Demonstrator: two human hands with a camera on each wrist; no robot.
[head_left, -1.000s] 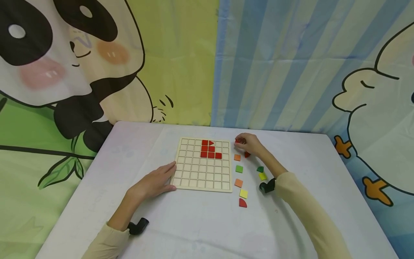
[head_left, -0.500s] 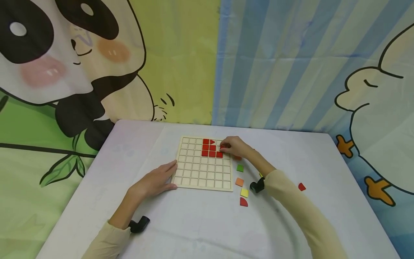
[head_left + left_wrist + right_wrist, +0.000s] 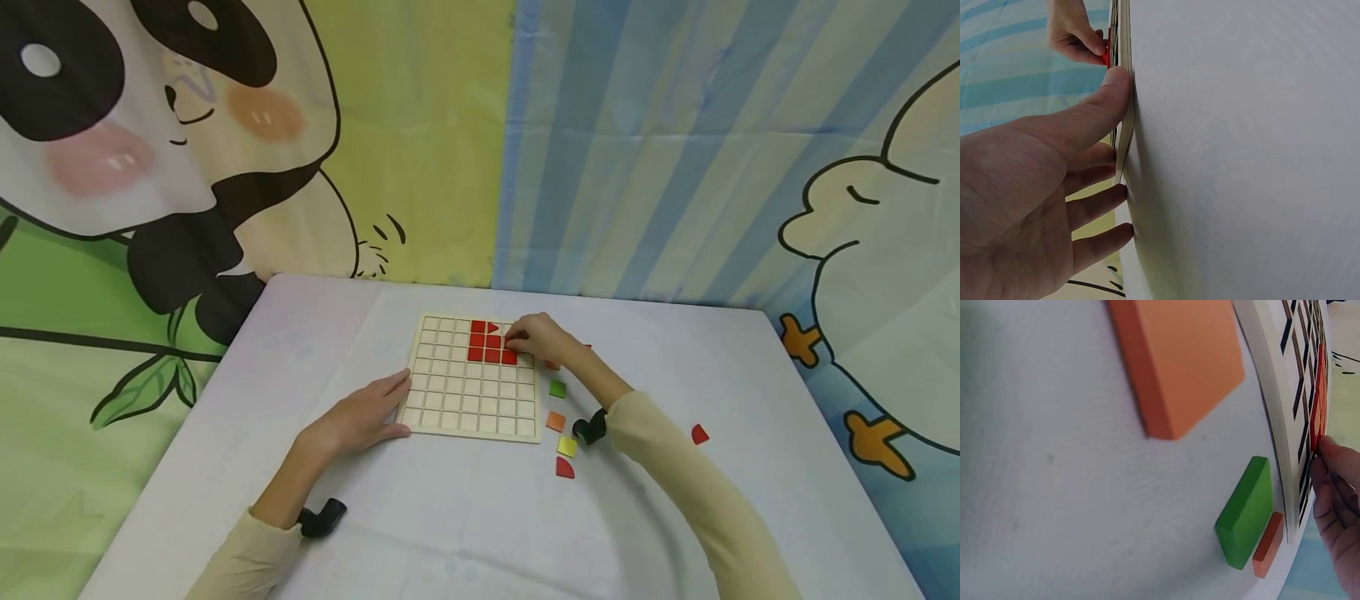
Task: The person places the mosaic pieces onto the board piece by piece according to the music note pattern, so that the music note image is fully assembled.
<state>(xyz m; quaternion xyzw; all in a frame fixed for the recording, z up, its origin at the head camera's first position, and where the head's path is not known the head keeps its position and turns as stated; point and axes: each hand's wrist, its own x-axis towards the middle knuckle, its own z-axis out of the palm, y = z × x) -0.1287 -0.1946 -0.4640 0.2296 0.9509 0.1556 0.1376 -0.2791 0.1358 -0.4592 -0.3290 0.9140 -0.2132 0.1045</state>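
Right hand pinches a red tile on the grid board, left hand touching its edge with spread fingers

White-topped table, large cartoon panda on yellow-green backdrop, blue-striped backdrop, pale cartoon character at right.

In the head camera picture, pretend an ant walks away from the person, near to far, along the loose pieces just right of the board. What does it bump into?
Red rounded piece → yellow square → orange square → green square → another orange piece, partly hidden by the right hand.
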